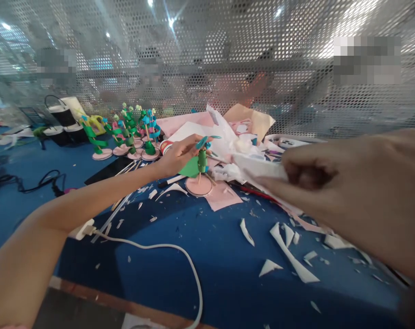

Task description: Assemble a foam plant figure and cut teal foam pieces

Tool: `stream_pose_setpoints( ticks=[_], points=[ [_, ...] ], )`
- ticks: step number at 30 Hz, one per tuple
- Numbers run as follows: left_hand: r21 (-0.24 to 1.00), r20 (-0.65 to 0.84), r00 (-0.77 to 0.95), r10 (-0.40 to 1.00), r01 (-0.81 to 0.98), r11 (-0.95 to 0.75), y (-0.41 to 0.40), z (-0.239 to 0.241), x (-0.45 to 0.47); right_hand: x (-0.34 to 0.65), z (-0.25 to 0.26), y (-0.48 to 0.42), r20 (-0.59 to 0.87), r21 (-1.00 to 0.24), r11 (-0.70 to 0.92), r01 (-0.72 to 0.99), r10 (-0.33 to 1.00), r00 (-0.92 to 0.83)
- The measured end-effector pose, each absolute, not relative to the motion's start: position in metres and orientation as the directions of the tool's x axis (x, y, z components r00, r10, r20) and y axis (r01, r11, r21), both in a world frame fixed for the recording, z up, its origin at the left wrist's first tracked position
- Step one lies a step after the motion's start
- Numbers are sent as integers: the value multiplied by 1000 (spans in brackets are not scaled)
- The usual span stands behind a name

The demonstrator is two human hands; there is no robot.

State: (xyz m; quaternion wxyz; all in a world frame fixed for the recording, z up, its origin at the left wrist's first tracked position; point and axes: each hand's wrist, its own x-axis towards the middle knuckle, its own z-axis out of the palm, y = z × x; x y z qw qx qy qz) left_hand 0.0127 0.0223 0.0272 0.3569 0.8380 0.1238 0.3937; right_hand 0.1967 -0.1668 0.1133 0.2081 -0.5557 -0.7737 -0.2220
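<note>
Right hand [348, 178] nearest, blurred, fingers curled at white strip [262, 168]; cannot tell if gripping. Left hand [177, 157] bent at top of green paper model [202, 161]; hold unclear. Model upright on round pink base [196, 186], mid-surface [207, 256]. White scraps [293, 258] near right hand.

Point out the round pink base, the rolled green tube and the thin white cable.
Round pink base [195, 187], head view: flat top.
Rolled green tube [202, 161], head view: side facing the camera.
Thin white cable [159, 246], head view: near its middle.
</note>
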Motion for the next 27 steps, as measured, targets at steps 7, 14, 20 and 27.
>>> stream_pose_setpoints(
  ticks=[7,14,20,27],
  points=[
    [691,563,666,489,-55,-721,22,26,12,196,114,-161,524,78,136,988,838,-157],
    [700,545,683,487,-51,-712,22,26,11,189,117,-160,458,-81,351,933,845,-278],
    [712,542,696,470,-84,-697,23,26,10,185,120,-163,437,-66,412,909,831,-344],
    [716,539,722,433,-123,-688,24,24,11,195,119,-153,462,-102,265,959,866,-190]
  ],
)
